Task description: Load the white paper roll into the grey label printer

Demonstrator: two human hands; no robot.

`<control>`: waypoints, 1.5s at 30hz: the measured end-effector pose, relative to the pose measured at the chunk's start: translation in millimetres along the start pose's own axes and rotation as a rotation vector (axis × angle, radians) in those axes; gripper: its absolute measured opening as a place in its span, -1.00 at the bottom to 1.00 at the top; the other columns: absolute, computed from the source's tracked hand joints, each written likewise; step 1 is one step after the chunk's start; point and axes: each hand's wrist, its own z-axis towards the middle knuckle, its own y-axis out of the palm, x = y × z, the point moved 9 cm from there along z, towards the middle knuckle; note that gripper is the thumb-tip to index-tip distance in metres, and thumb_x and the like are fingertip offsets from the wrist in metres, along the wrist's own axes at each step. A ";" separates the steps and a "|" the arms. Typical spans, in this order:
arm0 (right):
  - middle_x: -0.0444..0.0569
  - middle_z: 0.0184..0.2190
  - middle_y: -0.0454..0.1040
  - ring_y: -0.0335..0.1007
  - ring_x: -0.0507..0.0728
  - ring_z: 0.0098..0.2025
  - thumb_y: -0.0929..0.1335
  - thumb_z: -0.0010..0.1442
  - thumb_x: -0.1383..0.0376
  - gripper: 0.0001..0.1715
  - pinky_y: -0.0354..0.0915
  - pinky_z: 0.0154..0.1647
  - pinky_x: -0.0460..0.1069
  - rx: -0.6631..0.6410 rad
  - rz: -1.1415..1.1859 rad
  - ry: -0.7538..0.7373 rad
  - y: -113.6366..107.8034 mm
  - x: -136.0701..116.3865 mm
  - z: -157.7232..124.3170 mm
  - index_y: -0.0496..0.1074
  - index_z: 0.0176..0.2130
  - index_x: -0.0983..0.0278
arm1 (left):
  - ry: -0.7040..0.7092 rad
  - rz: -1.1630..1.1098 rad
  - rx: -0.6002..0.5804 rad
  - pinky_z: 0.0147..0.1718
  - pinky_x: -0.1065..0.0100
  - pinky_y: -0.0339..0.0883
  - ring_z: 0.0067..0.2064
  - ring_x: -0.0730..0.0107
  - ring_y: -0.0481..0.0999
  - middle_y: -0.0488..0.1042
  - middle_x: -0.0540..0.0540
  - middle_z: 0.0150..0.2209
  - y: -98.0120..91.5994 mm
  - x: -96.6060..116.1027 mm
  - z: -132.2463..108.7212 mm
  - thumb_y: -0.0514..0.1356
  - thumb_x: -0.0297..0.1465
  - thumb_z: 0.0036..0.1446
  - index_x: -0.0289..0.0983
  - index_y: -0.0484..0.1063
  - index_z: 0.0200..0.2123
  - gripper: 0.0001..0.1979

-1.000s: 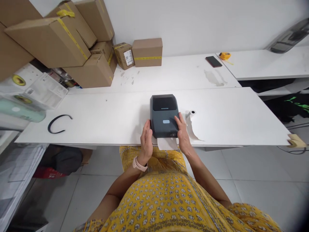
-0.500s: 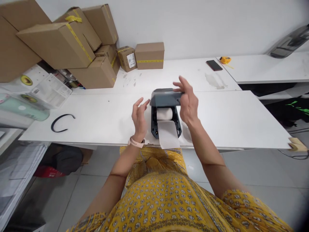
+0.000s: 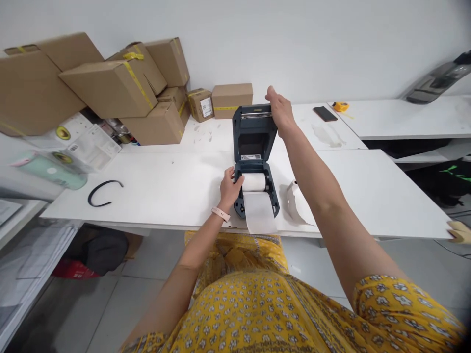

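Observation:
A dark blue-grey label printer (image 3: 273,189) stands on the white table with its lid (image 3: 253,128) raised upright. Inside lies a white label roll (image 3: 253,182), and a strip of labels (image 3: 260,213) runs from it over the front edge. My left hand (image 3: 230,188) grips the left side of the base, thumb over the rim beside the roll and fingers outside. My right hand (image 3: 280,110) is closed on the lid's upper right corner; part of its grip is hidden. Right of the printer, partly behind my right forearm, sits another white paper roll (image 3: 297,203).
Cardboard boxes (image 3: 106,86) are stacked at the back left, near a mint-green bottle (image 3: 55,170). A black headband (image 3: 99,191) lies on the left. Toward the back right are a phone (image 3: 325,113), a yellow tape measure (image 3: 340,106) and a dark transparent container (image 3: 434,83).
The lid has swung from partly lowered to upright with my right hand, showing its inner side. My left hand has come from beside the printer onto the base. The view has shifted slightly.

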 end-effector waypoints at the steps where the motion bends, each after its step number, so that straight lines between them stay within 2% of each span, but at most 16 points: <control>1: 0.04 -0.12 0.56 0.55 0.22 -0.02 -0.01 0.30 -0.39 -0.01 0.45 0.05 0.24 0.004 -0.004 0.048 -4.6 -5.1 -5.1 0.46 -0.05 0.32 | 0.008 0.008 -0.017 0.17 -0.01 0.41 0.22 -0.01 0.53 0.47 -0.33 0.27 0.5 0.6 -0.6 0.34 -0.26 0.16 -0.21 0.33 0.22 -0.42; 3: 0.05 -0.07 0.55 0.53 0.23 0.01 0.04 0.33 -0.37 -0.10 0.44 0.07 0.25 0.066 -0.034 0.071 -22.9 -31.9 -25.8 0.43 0.04 0.25 | 0.031 0.019 -0.058 0.17 -0.02 0.42 0.23 -0.01 0.52 0.47 -0.31 0.28 0.8 2.5 -2.2 0.32 -0.33 0.14 -0.20 0.32 0.23 -0.42; 5: 0.05 -0.01 0.54 0.50 0.20 0.03 0.11 0.39 -0.28 -0.28 0.42 0.08 0.21 0.209 -0.081 -0.066 -48.8 -75.8 -60.6 0.42 0.06 0.17 | 0.049 0.023 -0.099 0.15 -0.02 0.45 0.23 -0.01 0.53 0.47 -0.27 0.29 0.4 4.4 -4.1 0.29 -0.42 0.11 -0.18 0.33 0.24 -0.40; 7: 0.02 -0.17 0.57 0.50 0.17 -0.09 0.13 0.46 -0.15 -0.43 0.42 0.00 0.17 0.217 -0.119 -0.192 -56.7 -108.0 -101.8 0.47 -0.12 0.14 | 0.045 0.030 -0.118 0.13 -0.01 0.48 0.18 0.01 0.57 0.49 -0.24 0.27 -1.1 4.9 -5.3 0.26 -0.50 0.06 -0.17 0.35 0.23 -0.38; 9: 0.00 -0.26 0.60 0.53 0.20 -0.17 0.25 0.42 -0.08 -0.54 0.43 -0.12 0.15 -0.129 -0.181 -0.231 -24.8 -114.1 -137.4 0.51 -0.20 0.17 | 0.038 0.065 -0.122 0.11 -0.02 0.49 0.11 0.03 0.62 0.52 -0.23 0.24 -1.8 5.9 -5.2 0.25 -0.56 0.01 -0.17 0.36 0.22 -0.35; 11: 0.07 -0.08 0.65 0.58 0.28 -0.05 0.41 0.31 0.03 -0.64 0.45 -0.09 0.15 -0.529 -0.311 -0.163 16.5 -93.9 -172.2 0.54 -0.04 0.21 | 0.056 0.140 -0.120 0.14 -0.04 0.47 0.08 0.02 0.64 0.56 -0.21 0.20 -1.6 9.9 -4.2 0.24 -0.60 -0.03 -0.15 0.37 0.21 -0.31; 13: 0.19 0.16 0.57 0.54 0.40 0.14 0.50 0.20 0.13 -0.34 0.44 0.06 0.20 -0.843 -0.469 -0.065 46.8 -64.8 -199.0 0.42 0.22 0.25 | 0.075 0.229 -0.128 0.17 -0.03 0.44 0.10 0.01 0.63 0.57 -0.19 0.19 -0.8 15.1 -3.0 0.23 -0.62 -0.04 -0.12 0.34 0.24 -0.27; 15: 0.29 0.28 0.47 0.46 0.49 0.25 0.51 0.17 0.12 -0.07 0.37 0.19 0.27 -1.049 -0.583 0.003 64.3 -43.7 -212.7 0.23 0.39 0.28 | 0.058 0.304 -0.157 0.17 0.02 0.43 0.14 0.03 0.61 0.56 -0.18 0.21 -0.3 18.1 -2.2 0.23 -0.61 -0.02 -0.12 0.30 0.28 -0.24; 19: 0.35 0.31 0.42 0.41 0.54 0.30 0.46 0.20 0.03 0.07 0.30 0.27 0.32 -1.222 -0.637 0.061 78.5 -31.3 -216.8 0.05 0.48 0.31 | -0.033 0.414 -0.245 0.06 0.11 0.47 0.03 0.07 0.66 0.56 -0.21 0.20 -0.5 20.1 -1.9 0.22 -0.55 0.04 -0.17 0.19 0.38 -0.20; 24: 0.32 0.39 0.33 0.33 0.52 0.37 0.52 0.07 0.08 0.18 0.29 0.32 0.29 -1.206 -0.574 0.087 80.2 -28.3 -210.3 0.05 0.48 0.33 | -0.030 0.518 -0.296 -0.03 0.14 0.47 -0.08 0.06 0.67 0.64 -0.15 0.08 0.9 26.6 -0.7 0.20 -0.57 0.01 -0.17 0.09 0.44 -0.11; 28: 0.21 0.45 0.24 0.28 0.43 0.41 0.56 -0.04 0.08 0.26 0.24 0.41 0.21 -1.263 -0.304 0.063 69.1 -37.2 -202.3 0.08 0.48 0.30 | -0.042 0.482 -0.291 0.01 0.12 0.47 -0.05 0.05 0.67 0.59 -0.19 0.17 -0.5 24.4 -0.7 0.21 -0.54 0.01 -0.19 0.07 0.46 -0.09; 32: 0.04 0.36 0.40 0.38 0.33 0.32 0.58 -0.06 0.07 0.09 0.29 0.36 0.13 -1.203 0.044 -0.011 20.3 -55.5 -181.3 0.29 0.37 0.18 | -0.056 0.441 -0.291 0.08 0.10 0.45 0.01 0.07 0.67 0.52 -0.23 0.26 -2.1 19.4 -1.6 0.22 -0.52 0.02 -0.19 0.03 0.48 -0.06; 35: 0.04 0.23 0.51 0.46 0.32 0.21 0.62 -0.11 0.05 -0.03 0.38 0.23 0.12 -1.003 0.232 0.022 -32.4 -48.3 -161.4 0.42 0.24 0.17 | -0.049 0.423 -0.284 0.09 0.10 0.45 -0.01 0.09 0.67 0.52 -0.23 0.25 -2.3 17.8 -1.4 0.22 -0.52 0.02 -0.19 0.04 0.48 -0.06; 38: 0.08 0.18 0.53 0.46 0.34 0.18 0.66 -0.18 0.04 -0.03 0.42 0.14 0.13 -0.744 0.378 0.159 -74.3 -14.1 -147.3 0.44 0.18 0.16 | -0.037 0.418 -0.282 0.05 0.11 0.46 -0.07 0.13 0.68 0.53 -0.20 0.25 -1.7 18.4 -1.5 0.20 -0.52 0.03 -0.15 0.05 0.47 -0.08; 40: 0.06 0.17 0.54 0.46 0.34 0.16 0.68 -0.22 0.06 0.01 0.42 0.11 0.13 -0.612 0.391 0.295 -86.5 21.9 -145.6 0.44 0.18 0.15 | -0.038 0.417 -0.285 0.03 0.11 0.47 -0.10 0.14 0.69 0.54 -0.18 0.24 -1.3 18.9 -2.1 0.20 -0.52 0.04 -0.13 0.05 0.47 -0.09; 45: -0.01 0.05 0.58 0.50 0.31 0.06 0.68 -0.36 0.19 0.02 0.40 0.14 0.18 -0.463 0.364 0.542 -73.4 102.2 -156.6 0.46 0.11 0.17 | -0.066 0.410 -0.270 0.08 0.15 0.45 0.00 0.12 0.67 0.53 -0.21 0.24 -2.7 18.9 -3.2 0.22 -0.54 0.04 -0.18 0.07 0.47 -0.09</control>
